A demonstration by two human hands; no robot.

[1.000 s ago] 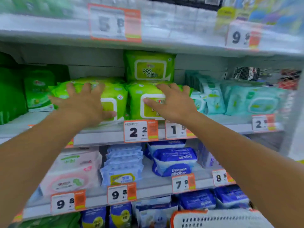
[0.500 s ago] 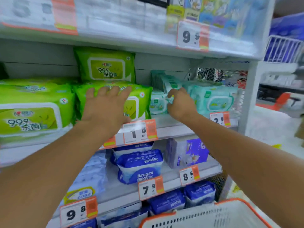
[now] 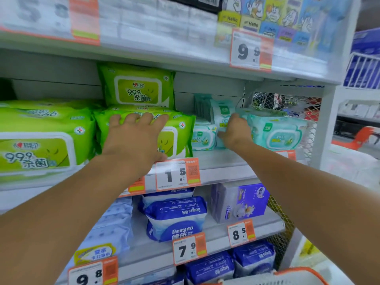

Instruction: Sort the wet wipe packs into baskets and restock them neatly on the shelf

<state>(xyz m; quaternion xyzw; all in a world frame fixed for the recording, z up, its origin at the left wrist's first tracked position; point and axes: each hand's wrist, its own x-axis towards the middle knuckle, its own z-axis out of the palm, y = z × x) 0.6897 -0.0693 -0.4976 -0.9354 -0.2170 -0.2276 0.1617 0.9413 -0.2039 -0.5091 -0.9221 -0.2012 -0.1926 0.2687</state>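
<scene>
Bright green wet wipe packs lie stacked on the middle shelf, with one more green pack standing upright behind them. My left hand presses flat on the front of the green stack, fingers spread over its top edge. To the right sit small teal wet wipe packs and larger teal packs. My right hand reaches among the teal packs, fingers curled round a small upright teal pack.
A second green stack fills the shelf's left. Blue Deeyeo packs and a purple tissue box sit one shelf lower. A white basket with an orange rim is at the bottom right. Wire mesh closes the shelf's right end.
The view has swung right along the shelf. My left hand went from the left green stack to the right one, and my right hand moved off the green pack into the teal packs.
</scene>
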